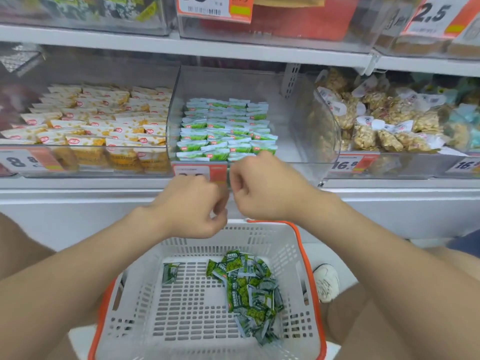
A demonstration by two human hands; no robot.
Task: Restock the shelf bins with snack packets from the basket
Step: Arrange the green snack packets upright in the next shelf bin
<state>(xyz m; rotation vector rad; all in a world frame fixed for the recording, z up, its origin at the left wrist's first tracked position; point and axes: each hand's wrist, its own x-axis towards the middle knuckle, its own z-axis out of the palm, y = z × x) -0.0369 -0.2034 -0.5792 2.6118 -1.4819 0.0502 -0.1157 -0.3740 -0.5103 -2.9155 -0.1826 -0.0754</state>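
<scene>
Both hands sit knuckle to knuckle at the centre of the frame, fingers curled in toward the palms. The left hand (192, 206) and the right hand (262, 188) nearly touch, and a thin blurred edge shows in the gap between them. Whether they pinch a packet, grip the bin's front lip or hold nothing, I cannot tell.

Just behind the knuckles is the front of the clear middle bin (298, 113), with its orange price tag (200, 172) partly hidden by the left hand. The green-and-white packets (226, 131) fill the bin's left part in tidy rows; its right part is bare.

Below the hands, in the lower centre, stands the white basket (207, 245) with orange trim. A loose heap of green snack packets (249, 287) lies on its right side, and one single packet (170, 272) lies apart on the left.

To the left of the middle bin are yellow packets (98, 120); to the right, clear bags of nuts (376, 120).

The step looks like work at the bin's front, between basket and bin. Much stock remains below, so the next move likely calls for reaching down, gathering a handful, and laying it into the bare right part
</scene>
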